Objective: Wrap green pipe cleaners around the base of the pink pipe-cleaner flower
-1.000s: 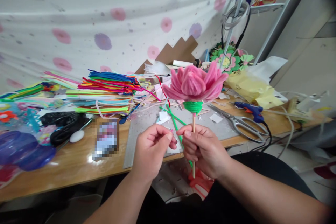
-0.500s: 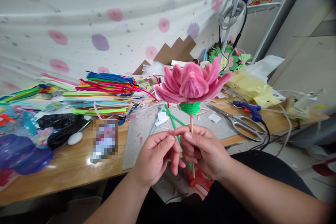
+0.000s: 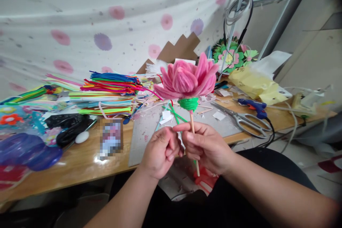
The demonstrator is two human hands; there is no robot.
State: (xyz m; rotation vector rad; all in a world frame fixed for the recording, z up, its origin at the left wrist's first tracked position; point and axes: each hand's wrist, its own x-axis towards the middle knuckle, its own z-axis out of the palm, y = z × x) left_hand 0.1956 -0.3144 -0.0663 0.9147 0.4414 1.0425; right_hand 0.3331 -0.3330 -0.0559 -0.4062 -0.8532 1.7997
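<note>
A pink pipe-cleaner flower [image 3: 184, 76] with a green wrapped base [image 3: 188, 104] stands upright, slightly tilted, on a thin wooden stick [image 3: 192, 123]. My right hand [image 3: 205, 142] is closed round that stick below the green base, its thumb on the near side and its index finger stretched to the left. Close to that fingertip is my left hand [image 3: 161, 151], fingers curled in; whatever they hold, if anything, is hidden. Green pipe cleaners [image 3: 175, 115] lie crossed on the grey cutting mat [image 3: 143, 142] behind the hands. A bit of green also shows below my right hand.
Bundles of coloured pipe cleaners [image 3: 109, 91] lie at the left, near a blurred-out rectangle [image 3: 110, 139] and a purple translucent object [image 3: 29, 153]. On the right are scissors [image 3: 248, 123], a blue glue gun [image 3: 252, 107] with its cord, and a yellow bag [image 3: 253, 85].
The flower has turned on its stick and tilted a little to the left. My left fingers, looser before, have curled in more tightly. My right hand still grips the stick.
</note>
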